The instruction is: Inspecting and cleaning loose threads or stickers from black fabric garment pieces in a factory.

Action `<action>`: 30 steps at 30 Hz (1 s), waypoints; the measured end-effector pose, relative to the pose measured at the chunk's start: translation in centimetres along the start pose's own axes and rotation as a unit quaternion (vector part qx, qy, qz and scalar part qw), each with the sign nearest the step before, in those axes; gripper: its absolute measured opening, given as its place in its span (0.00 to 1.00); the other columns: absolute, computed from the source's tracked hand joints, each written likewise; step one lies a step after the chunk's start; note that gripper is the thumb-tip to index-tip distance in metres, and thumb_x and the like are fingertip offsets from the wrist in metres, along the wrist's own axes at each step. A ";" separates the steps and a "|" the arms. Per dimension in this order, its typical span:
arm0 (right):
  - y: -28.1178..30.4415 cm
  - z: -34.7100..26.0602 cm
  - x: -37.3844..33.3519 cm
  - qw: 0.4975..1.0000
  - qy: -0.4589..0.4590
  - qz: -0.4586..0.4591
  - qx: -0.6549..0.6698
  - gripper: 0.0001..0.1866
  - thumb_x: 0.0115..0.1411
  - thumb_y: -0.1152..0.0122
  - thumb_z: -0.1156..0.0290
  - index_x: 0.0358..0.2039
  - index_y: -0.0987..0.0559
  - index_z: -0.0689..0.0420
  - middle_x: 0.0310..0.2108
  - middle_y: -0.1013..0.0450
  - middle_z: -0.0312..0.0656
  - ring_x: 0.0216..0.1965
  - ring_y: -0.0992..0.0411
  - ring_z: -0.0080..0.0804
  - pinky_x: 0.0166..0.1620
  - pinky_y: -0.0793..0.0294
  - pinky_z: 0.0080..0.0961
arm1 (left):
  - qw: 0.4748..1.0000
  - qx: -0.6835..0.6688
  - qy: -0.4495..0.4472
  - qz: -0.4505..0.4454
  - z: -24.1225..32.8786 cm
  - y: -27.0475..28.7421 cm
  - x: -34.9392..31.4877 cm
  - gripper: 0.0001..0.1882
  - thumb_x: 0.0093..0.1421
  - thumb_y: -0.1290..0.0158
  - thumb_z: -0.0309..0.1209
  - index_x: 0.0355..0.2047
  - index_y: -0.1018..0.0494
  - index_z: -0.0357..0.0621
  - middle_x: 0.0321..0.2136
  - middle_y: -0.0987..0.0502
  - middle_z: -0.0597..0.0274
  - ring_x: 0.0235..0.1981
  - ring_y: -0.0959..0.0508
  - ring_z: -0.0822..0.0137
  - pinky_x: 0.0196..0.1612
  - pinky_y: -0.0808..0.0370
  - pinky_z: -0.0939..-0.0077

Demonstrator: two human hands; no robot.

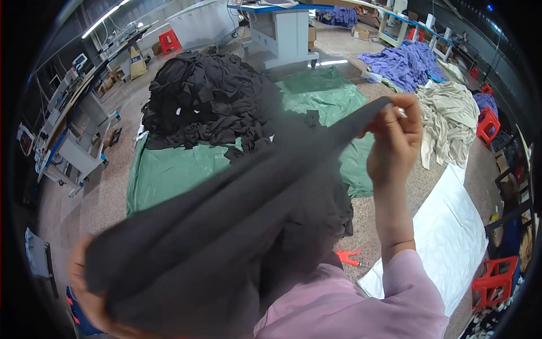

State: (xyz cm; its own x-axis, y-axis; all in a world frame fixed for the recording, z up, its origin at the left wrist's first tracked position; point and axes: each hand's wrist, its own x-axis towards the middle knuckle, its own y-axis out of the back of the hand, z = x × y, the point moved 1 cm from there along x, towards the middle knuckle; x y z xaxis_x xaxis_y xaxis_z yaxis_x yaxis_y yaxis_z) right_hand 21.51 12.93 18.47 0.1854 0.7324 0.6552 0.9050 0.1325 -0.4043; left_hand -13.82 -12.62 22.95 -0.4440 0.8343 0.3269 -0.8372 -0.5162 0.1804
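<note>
A dark grey-black piece of cloth (226, 226) is stretched on a slant across the view between my two hands, smeared by motion. My right hand (397, 138), raised on the right, pinches its upper corner between thumb and fingers. At the lower left my left hand (93, 294) is wrapped round the other end, with part of its fingers hidden behind the fabric. Beyond it a large heap of similar dark cloth (206, 96) lies on a green plastic sheet (175, 178). The held cloth hides part of that sheet.
A red tool (350, 257) and a white sheet (451, 231) lie on the floor. Purple cloth (403, 62) and pale cloth (449, 116) are piled at right. Red stools (495, 281) stand along the right side. Worktables (79, 113) stand at left, and another table (276, 34) ahead.
</note>
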 end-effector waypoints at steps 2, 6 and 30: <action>-0.2 -1.5 0.9 0.999 0.039 -0.025 0.008 0.04 0.64 0.46 0.72 0.36 0.29 0.58 0.25 0.26 0.39 0.23 0.26 0.26 0.23 0.32 0.17 | 0.996 0.025 -0.081 -0.025 4.2 -1.4 2.0 0.31 0.53 0.46 0.39 0.54 0.34 0.33 0.50 0.28 0.44 0.50 0.25 0.55 0.57 0.31 0.63; 0.8 -0.1 0.9 0.994 -0.018 -0.039 -0.099 0.04 0.63 0.45 0.72 0.34 0.29 0.57 0.24 0.27 0.36 0.22 0.28 0.22 0.23 0.33 0.16 | 0.952 0.279 -0.039 -0.123 0.2 -4.6 7.7 0.24 0.48 0.40 0.30 0.47 0.28 0.43 0.33 0.26 0.61 0.38 0.25 0.66 0.48 0.31 0.73; -5.1 7.8 -6.0 0.888 0.127 -0.210 -0.389 0.12 0.52 0.38 0.64 0.32 0.29 0.56 0.32 0.32 0.45 0.34 0.32 0.47 0.33 0.34 0.41 | 0.958 -0.262 0.119 0.002 -12.3 -21.2 6.0 0.12 0.64 0.49 0.27 0.22 0.33 0.47 0.20 0.35 0.78 0.22 0.40 0.84 0.25 0.44 0.88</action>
State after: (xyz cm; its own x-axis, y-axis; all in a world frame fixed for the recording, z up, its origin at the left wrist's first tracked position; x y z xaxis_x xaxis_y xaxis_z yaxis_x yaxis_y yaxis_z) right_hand 12.82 13.07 11.64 -0.2399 0.5407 0.8063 0.8868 -0.2159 0.4087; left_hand -2.71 5.69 9.66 -0.4547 0.8856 0.0948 -0.8535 -0.4028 -0.3306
